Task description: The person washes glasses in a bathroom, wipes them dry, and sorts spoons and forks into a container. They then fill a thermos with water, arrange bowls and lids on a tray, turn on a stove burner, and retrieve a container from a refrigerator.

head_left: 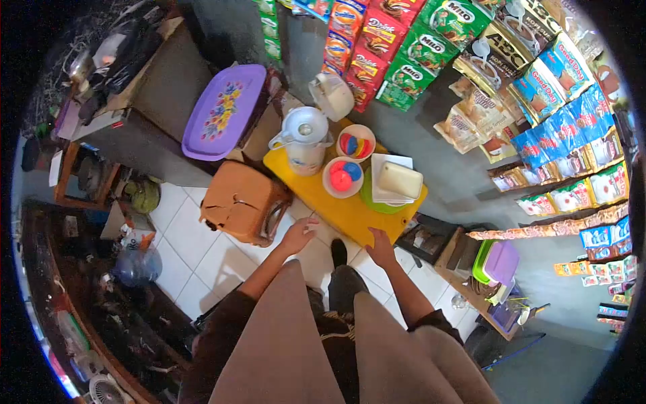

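Observation:
My left hand (pixel 300 236) hangs over the tiled floor with its fingers apart, right of the brown stool (pixel 239 198) with a cracked seat. My right hand (pixel 381 246) is held out by the near edge of the yellow table (pixel 289 165), fingers extended and holding nothing. On that table stand a pale thermos jug (pixel 305 145), a bowl with red, blue and yellow pieces (pixel 355 143) and another bowl with red and blue pieces (pixel 342 178). A cream lidded box (pixel 400 180) rests on a white tray (pixel 392 161) above a green plate (pixel 377 199).
Drink sachets (pixel 431 54) hang in strips along the grey wall. A purple floral tray (pixel 224 112) leans at the back left. White floor tiles (pixel 195 236) lie below, with a water bottle (pixel 136 266) at left. A low wooden shelf (pixel 471 296) stands at right.

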A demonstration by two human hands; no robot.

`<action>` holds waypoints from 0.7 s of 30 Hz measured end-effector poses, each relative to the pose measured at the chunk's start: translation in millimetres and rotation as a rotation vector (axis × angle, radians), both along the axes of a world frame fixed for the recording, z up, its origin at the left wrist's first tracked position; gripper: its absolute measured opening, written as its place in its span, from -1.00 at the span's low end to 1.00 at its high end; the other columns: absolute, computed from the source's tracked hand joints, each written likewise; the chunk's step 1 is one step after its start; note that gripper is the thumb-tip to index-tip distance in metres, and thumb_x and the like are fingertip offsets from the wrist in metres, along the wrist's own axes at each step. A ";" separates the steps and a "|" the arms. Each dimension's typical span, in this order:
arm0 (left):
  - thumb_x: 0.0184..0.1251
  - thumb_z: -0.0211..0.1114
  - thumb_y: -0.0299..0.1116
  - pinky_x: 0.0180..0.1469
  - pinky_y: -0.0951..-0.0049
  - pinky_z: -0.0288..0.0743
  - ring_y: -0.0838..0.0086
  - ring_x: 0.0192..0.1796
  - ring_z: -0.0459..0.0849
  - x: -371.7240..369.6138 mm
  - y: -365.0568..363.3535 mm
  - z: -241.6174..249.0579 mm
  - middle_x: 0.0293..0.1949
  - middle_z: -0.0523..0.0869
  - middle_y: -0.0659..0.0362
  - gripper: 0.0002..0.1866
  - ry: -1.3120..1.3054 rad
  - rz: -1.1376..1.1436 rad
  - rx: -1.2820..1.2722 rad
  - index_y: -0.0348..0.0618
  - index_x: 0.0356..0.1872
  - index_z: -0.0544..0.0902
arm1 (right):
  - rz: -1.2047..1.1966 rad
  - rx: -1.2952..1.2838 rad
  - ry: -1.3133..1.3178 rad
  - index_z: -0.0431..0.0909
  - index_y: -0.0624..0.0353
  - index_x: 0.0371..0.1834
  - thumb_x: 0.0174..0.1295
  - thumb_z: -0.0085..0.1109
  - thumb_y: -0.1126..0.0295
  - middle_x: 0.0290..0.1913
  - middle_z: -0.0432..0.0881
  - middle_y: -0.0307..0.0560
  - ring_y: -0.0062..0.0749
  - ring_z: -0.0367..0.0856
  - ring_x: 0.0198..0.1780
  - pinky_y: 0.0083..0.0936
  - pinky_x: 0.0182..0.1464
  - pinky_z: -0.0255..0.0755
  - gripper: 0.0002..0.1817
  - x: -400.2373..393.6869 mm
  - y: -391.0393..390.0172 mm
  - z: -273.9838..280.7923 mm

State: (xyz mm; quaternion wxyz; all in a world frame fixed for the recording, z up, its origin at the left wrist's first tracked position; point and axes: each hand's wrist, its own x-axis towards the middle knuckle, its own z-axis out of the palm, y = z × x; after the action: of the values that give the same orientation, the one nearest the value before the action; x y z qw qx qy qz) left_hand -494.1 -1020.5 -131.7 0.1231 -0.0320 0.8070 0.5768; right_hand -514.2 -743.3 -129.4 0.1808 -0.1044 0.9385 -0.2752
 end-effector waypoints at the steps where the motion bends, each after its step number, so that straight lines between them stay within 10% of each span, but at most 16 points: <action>1: 0.07 0.19 -0.39 -0.07 0.39 0.40 0.30 -0.13 0.54 -15.0 16.6 -10.1 -0.11 0.54 0.06 -0.66 0.004 -0.001 0.006 -0.15 -0.06 0.48 | -0.047 -0.007 -0.023 0.25 0.15 0.11 -0.09 0.16 0.41 0.06 0.31 0.16 0.02 0.25 0.12 -0.26 0.14 0.19 -0.40 -4.7 10.4 -10.3; 9: -0.01 0.19 -0.39 -0.14 0.30 0.43 0.21 -0.20 0.57 -112.9 87.1 -176.9 -0.16 0.57 0.02 -0.65 -0.005 0.123 0.040 -0.13 -0.11 0.50 | -0.160 -0.156 0.079 0.49 0.12 -0.17 -0.08 0.14 0.44 -0.18 0.54 0.03 -0.13 0.49 -0.09 -0.34 -0.04 0.36 -0.68 -76.7 29.4 -81.4; 21: -0.08 0.26 -0.33 -0.03 0.16 0.31 0.05 -0.08 0.42 -165.4 125.4 -178.9 -0.15 0.42 -0.05 -0.59 -0.222 1.128 -0.713 -0.14 -0.13 0.41 | -0.358 -0.205 -0.026 0.53 0.11 -0.26 -0.06 0.08 0.52 -0.33 0.58 0.00 -0.17 0.57 -0.30 -0.37 -0.22 0.43 -0.76 -161.7 18.6 -159.8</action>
State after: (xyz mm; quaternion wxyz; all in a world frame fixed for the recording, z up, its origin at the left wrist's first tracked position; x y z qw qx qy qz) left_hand -659.5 -895.1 -310.6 -0.1327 -0.5460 0.7902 0.2447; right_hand -675.9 -724.7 -289.2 0.1296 0.0498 0.9066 -0.3984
